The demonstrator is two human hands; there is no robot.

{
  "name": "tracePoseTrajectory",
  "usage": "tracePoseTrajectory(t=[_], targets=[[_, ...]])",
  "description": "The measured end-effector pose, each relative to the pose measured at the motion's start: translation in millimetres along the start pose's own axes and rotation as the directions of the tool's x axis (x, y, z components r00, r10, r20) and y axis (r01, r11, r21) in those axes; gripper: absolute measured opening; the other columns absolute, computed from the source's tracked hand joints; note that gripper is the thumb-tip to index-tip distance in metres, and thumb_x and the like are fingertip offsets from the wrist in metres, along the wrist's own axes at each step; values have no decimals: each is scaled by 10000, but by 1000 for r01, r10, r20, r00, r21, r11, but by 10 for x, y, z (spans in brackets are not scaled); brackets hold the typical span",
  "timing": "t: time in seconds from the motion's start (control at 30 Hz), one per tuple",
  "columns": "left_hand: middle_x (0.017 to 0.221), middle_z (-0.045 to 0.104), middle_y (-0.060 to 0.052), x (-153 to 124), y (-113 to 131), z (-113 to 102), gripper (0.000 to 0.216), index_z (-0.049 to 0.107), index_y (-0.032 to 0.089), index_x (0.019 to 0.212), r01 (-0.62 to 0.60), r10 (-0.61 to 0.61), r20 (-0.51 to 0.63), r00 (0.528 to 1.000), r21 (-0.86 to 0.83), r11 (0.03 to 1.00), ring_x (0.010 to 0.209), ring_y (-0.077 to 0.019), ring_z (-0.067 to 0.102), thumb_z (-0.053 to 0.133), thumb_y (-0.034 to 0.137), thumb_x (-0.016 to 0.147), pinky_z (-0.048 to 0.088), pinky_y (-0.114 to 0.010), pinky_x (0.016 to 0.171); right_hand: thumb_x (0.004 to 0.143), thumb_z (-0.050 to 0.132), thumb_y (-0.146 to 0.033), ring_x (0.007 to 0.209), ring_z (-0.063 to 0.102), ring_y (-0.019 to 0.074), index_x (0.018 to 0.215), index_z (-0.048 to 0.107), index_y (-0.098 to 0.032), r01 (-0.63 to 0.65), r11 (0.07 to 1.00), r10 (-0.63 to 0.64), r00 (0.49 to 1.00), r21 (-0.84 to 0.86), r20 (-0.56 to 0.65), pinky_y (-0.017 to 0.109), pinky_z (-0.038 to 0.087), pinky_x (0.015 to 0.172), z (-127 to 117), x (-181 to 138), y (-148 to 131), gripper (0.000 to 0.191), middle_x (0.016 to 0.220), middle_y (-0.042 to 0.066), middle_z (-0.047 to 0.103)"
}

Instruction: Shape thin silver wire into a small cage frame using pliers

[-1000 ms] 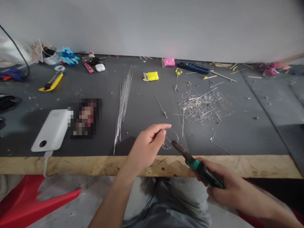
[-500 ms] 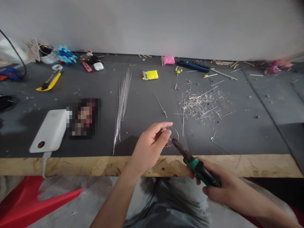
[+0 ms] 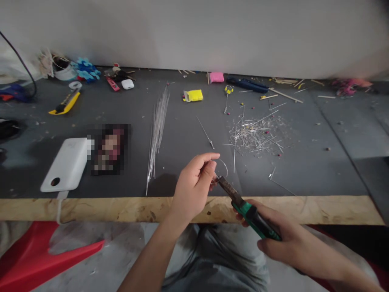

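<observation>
Wire (image 3: pixel 226 166) pinched by the left hand (image 3: pixel 191 184), thumb closed on fingers, bows rightward near the nose of pliers (image 3: pixel 233 192) that the right hand (image 3: pixel 278 231), fingers wrapped, points forward-left.

On the left of my view, a white power bank (image 3: pixel 65 164) lies beside a pixelated dark object (image 3: pixel 111 150), its pale cable (image 3: pixel 60 209) running over the table's wooden front edge (image 3: pixel 121 209). Farther back I make out a yellow-and-black cutter (image 3: pixel 67 102), a small white case (image 3: pixel 127 84) and clustered blue flower-like pieces (image 3: pixel 86 69). Right of those I see a yellow packet (image 3: pixel 194 95), a pink packet (image 3: pixel 216 77) near the grey wall (image 3: pixel 194 32), and a long dark-blue item (image 3: pixel 248 84) I can't identify.
</observation>
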State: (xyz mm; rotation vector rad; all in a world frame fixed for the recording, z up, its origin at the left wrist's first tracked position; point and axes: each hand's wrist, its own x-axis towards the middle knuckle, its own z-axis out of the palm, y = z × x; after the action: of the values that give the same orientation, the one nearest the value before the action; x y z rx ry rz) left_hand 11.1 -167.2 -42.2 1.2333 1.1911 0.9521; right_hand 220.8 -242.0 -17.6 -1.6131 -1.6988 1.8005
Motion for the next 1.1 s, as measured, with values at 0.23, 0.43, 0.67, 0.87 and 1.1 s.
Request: tracePoseTrajectory(t=[0.23, 0.43, 0.67, 0.87, 1.1], targets=[[684, 569, 29, -43, 15, 34, 211, 640, 244, 1058, 13, -14, -63, 998, -21, 1000, 568, -82, 562, 530, 354, 917, 486, -178, 517, 667, 489, -1, 1171, 533, 248, 1118, 603, -219, 54, 996, -57, 998, -76, -37, 329, 457, 940, 61, -12, -32, 514, 1235, 50, 583], [658, 563, 30, -51, 1, 33, 210, 637, 221, 1025, 26, -32, -93, 995, -67, 997, 553, -89, 562, 560, 368, 897, 495, -186, 503, 654, 460, 23, 1019, 582, 189, 1145, 584, -236, 78, 991, -85, 995, -112, -55, 291, 457, 889, 90, -7, 11, 569, 1136, 24, 592], [660, 572, 18, -51, 30, 43, 208, 639, 196, 1011, 42, -58, -119, 991, -134, 990, 559, -111, 576, 597, 341, 867, 504, -203, 473, 641, 429, 18, 896, 582, 183, 956, 602, -200, 87, 987, -102, 989, -133, -106, 282, 456, 811, 123, 46, -31, 421, 971, 16, 625], [683, 571, 20, -58, 3, 43, 205, 632, 203, 1023, 39, -52, -122, 991, -105, 994, 550, -94, 575, 582, 341, 881, 505, -196, 494, 620, 408, 18, 734, 522, 146, 824, 523, -197, 75, 977, -104, 985, -202, -136, 246, 414, 673, 143, 109, 12, 319, 792, -20, 558], [838, 599, -2, -49, -19, 105, 411, 519, 198, 1185, 39, -86, -127, 988, -336, 941, 626, -104, 594, 661, 348, 830, 538, -228, 537, 625, 426, 2, 685, 501, 140, 797, 496, -201, 86, 979, -125, 970, -187, -207, 246, 377, 627, 172, 187, 72, 274, 742, -37, 535]])
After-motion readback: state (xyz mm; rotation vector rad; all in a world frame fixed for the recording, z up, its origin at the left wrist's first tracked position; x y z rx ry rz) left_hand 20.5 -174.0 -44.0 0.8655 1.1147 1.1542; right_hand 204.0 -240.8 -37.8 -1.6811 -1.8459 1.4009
